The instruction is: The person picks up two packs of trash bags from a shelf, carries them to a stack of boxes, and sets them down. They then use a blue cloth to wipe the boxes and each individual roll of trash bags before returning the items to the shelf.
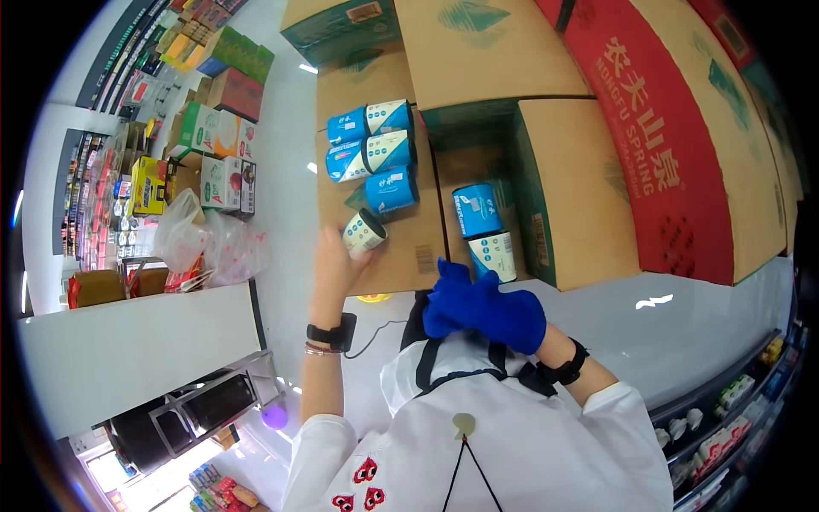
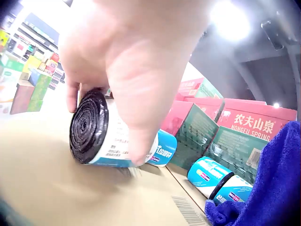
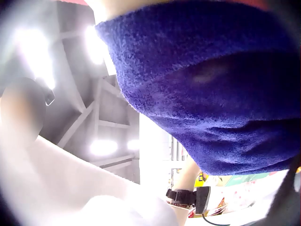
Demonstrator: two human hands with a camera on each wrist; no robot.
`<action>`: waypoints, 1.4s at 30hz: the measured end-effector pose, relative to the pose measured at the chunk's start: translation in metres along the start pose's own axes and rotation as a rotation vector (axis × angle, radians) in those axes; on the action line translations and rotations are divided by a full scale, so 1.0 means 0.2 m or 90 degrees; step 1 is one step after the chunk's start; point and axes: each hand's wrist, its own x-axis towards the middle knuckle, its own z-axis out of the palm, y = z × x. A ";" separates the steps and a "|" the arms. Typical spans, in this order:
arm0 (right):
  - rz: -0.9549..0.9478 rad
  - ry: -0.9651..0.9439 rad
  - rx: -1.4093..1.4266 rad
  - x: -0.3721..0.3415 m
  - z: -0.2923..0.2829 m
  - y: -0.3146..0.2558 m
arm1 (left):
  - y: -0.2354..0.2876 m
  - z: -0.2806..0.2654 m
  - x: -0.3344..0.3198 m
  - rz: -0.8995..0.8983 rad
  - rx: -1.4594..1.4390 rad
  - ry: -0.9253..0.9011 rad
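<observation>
My left hand (image 1: 338,263) grips a small roll of bin bags (image 1: 364,233) with a white patterned label, close over a cardboard carton (image 1: 401,260). In the left wrist view, the thumb and fingers go around the bag roll (image 2: 88,127), and its coiled black end shows. Just beyond it on the carton lie several blue-and-white bag rolls (image 1: 391,189). A blue cloth (image 1: 486,311) covers my right hand, near two more rolls (image 1: 476,212) lying end to end. The right fingers are hidden, so I cannot tell how they lie.
Taller cartons (image 1: 580,188) stand behind and to the right, some with a red printed panel (image 1: 627,128). At the left, a white counter (image 1: 153,358) carries boxes and plastic bags (image 1: 200,239). Stocked shelves (image 1: 725,418) run along the lower right.
</observation>
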 end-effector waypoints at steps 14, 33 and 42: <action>0.005 0.058 0.031 0.11 0.13 -0.12 | 0.56 -0.39 -0.33 -0.258 -0.665 0.077; -0.073 0.230 0.171 0.30 -0.18 -0.52 | 0.82 -0.47 -0.51 -0.033 -0.728 -0.106; -0.039 0.241 0.277 0.25 -0.19 -0.42 | 0.65 -0.38 -0.44 0.047 -0.372 0.170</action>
